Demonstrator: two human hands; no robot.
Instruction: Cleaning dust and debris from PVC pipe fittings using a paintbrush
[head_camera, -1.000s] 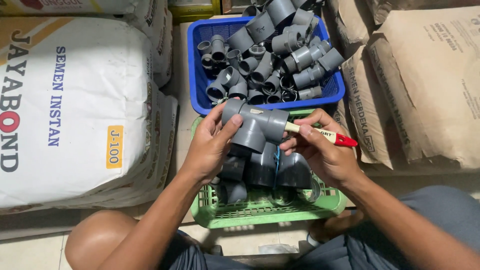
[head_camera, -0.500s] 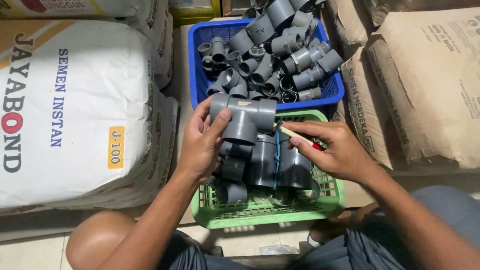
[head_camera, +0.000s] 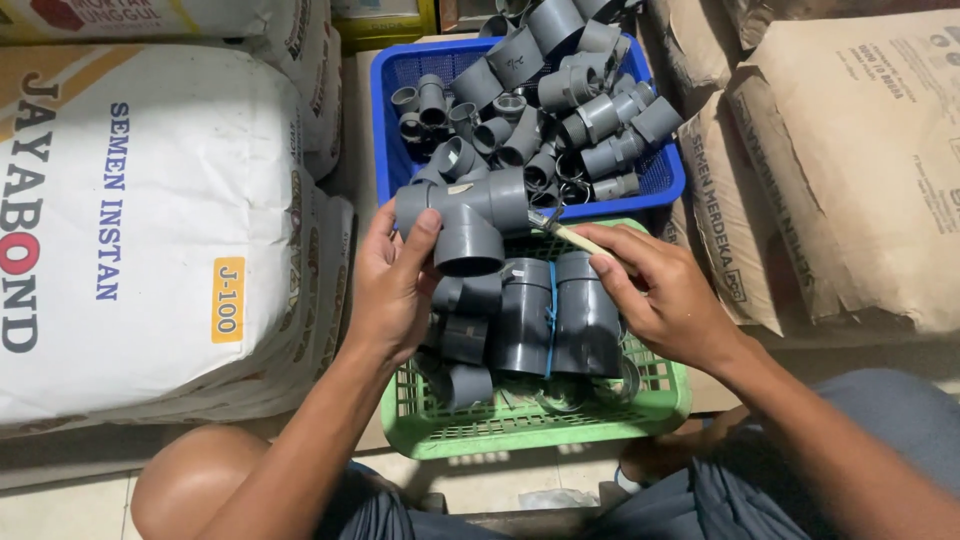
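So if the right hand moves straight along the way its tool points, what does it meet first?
Probably the grey tee fitting in the left hand; the slim tool in the right hand points at it.

My left hand (head_camera: 395, 285) and right hand (head_camera: 665, 295) were bare, no gloves or rings, and both forearms were uncovered. I wore dark grey shorts (head_camera: 800, 470), which left my knee (head_camera: 195, 480) bare.

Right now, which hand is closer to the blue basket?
Left. The left hand grips a grey tee fitting that touches the blue basket's front rim. The right hand, holding a small brush, sits lower, over the green basket.
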